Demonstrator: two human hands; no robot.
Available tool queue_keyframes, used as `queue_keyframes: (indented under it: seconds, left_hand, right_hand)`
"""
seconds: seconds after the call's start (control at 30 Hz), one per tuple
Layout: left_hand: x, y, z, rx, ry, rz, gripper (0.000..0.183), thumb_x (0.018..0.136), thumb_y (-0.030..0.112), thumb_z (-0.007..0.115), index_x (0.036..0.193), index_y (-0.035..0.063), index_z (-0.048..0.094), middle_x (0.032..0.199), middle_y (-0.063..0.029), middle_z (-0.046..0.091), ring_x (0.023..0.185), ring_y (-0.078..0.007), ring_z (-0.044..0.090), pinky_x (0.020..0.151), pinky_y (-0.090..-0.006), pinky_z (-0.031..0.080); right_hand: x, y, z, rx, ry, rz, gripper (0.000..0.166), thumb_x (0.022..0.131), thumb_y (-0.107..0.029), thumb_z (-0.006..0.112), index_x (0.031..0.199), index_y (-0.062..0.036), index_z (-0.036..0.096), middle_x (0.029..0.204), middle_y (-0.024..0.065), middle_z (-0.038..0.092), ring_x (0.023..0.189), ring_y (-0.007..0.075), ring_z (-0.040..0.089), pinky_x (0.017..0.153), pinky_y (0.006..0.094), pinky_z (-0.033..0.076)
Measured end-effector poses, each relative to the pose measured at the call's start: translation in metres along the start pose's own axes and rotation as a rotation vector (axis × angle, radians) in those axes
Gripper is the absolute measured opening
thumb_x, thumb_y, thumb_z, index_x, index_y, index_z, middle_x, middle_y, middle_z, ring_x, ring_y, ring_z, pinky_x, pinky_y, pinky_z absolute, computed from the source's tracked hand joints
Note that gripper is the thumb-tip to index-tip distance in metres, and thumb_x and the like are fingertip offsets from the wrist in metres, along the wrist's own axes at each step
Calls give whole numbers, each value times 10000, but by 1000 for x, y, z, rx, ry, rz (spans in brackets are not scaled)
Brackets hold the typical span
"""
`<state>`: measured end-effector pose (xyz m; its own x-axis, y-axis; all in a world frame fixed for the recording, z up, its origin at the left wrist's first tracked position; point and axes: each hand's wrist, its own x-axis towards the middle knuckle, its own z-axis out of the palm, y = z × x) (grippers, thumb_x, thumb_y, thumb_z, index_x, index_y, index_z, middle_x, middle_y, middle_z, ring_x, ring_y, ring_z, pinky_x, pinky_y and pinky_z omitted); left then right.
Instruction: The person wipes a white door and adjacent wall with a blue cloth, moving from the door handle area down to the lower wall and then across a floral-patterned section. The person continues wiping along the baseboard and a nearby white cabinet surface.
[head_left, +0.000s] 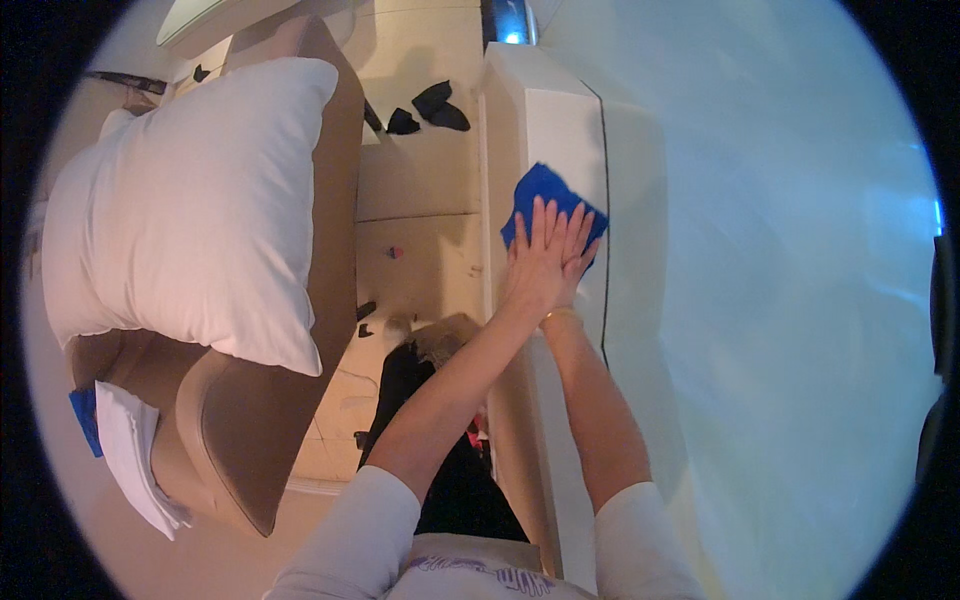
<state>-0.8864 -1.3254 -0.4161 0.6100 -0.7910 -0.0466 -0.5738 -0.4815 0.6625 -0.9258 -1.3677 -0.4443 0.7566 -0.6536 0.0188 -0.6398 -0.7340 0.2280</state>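
A blue cloth (541, 180) lies spread on a white ledge (562, 124), its right corner close to a thin dark seam. My left hand (534, 266) presses on the cloth with fingers extended. It partly overlaps my right hand (576, 251), which is also flat on the cloth, and hides some of its palm and fingers. A thin band circles my right wrist. Both forearms reach forward from pale sleeves, and the middle of the cloth is covered by the hands.
At left stands a brown upholstered chair (240, 420) bearing a large white pillow (202, 202). Folded white cloth (127, 435) and another blue cloth (86, 420) hang at its lower left. Dark scraps (439, 105) lie on the tiled floor (416, 180). A pale smooth surface (787, 300) extends rightward.
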Motion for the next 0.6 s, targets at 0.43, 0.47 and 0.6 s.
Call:
queue_keyframes:
  seconds: [0.43,0.47,0.6]
  left_hand:
    - [93,-37,3,-21,162,25,640,722,360,519,1248,86,280,1351,-121,105,1179,-394,189,898,-503,260]
    - [85,-35,4,-47,148,12,641,723,361,510,1238,54,283,1337,-139,136,1198,-368,165,927,-486,217]
    - [43,-32,10,-62,172,20,648,729,361,482,1219,-15,285,1310,-174,201,1235,-327,107,991,-453,108]
  right_hand:
    - [88,-22,7,-12,111,-45,546,818,-331,357,1305,-189,155,1337,186,114,1235,337,118,955,498,145]
    - [80,-21,6,-26,115,-49,548,817,-334,360,1305,-189,156,1337,185,115,1235,336,118,956,497,144]
    - [45,-25,-3,-55,136,-76,556,813,-344,370,1304,-189,161,1337,180,121,1235,333,122,958,492,138]
